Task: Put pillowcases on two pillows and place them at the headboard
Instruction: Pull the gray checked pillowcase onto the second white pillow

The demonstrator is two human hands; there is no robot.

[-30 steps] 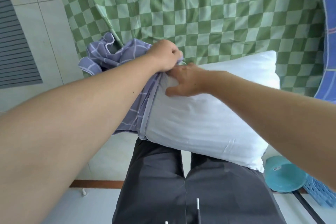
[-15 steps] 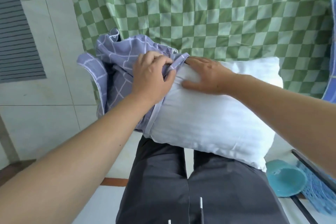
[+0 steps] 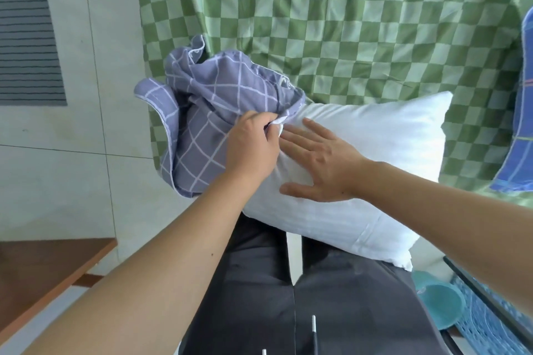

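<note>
A white pillow (image 3: 375,158) lies across my thighs at the edge of the bed. Its left end is inside a purple pillowcase (image 3: 219,101) with a white grid, bunched up over that end. My left hand (image 3: 253,147) is shut on the pillowcase's open edge, at the pillow's top left. My right hand (image 3: 320,164) lies flat on the pillow with its fingers spread, just right of the left hand. The right two thirds of the pillow are bare.
A green and white checked sheet (image 3: 346,23) covers the bed behind the pillow. A blue checked cloth (image 3: 516,130) lies at the right edge. A teal basin (image 3: 441,308) and a blue basket (image 3: 484,326) stand on the floor at lower right. A brown ledge (image 3: 43,268) is at lower left.
My right hand has let go of the pillowcase edge and flattened on the pillow. My left hand has slid a little down the pillowcase edge, and the pillowcase end has bunched higher.
</note>
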